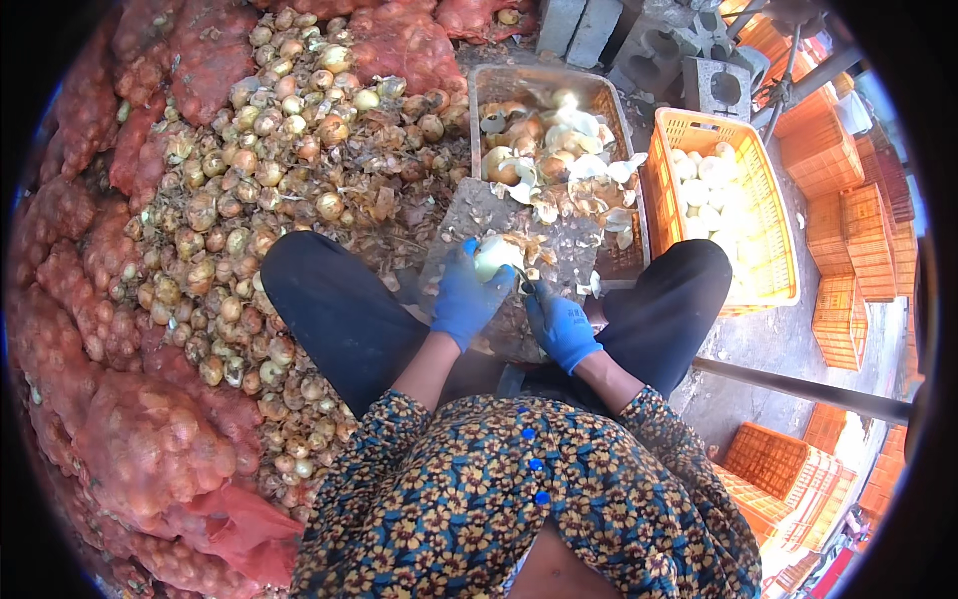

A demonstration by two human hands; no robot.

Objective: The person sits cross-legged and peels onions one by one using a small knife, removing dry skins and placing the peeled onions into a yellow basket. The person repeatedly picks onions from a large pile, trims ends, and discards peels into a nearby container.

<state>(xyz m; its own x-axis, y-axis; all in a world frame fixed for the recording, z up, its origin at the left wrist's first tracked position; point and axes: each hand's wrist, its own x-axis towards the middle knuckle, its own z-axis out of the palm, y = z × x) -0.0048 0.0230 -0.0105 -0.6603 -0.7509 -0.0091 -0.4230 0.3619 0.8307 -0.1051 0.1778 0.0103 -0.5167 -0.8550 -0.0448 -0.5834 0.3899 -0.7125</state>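
Note:
My left hand (469,296), in a blue work glove, holds a pale, peeled-looking onion (495,254) over a worn board (479,213) between my knees. My right hand (557,318), gloved alike, is closed on a small knife (525,281) with a dark handle; its blade points at the onion's lower right side and is partly hidden. Brown onion skins (535,247) lie on the board beside the onion. Just beyond, a crate (475,120) holds skins and onion pieces. To its right, an orange plastic crate (662,180) holds peeled white onions (696,192).
Loose unpeeled onions (247,165) are heaped on the left, with red mesh sacks of onions (150,427) around them. Concrete blocks (718,90) stand at the top right. A metal pole (801,389) runs along the right, near stacked orange crates (842,299).

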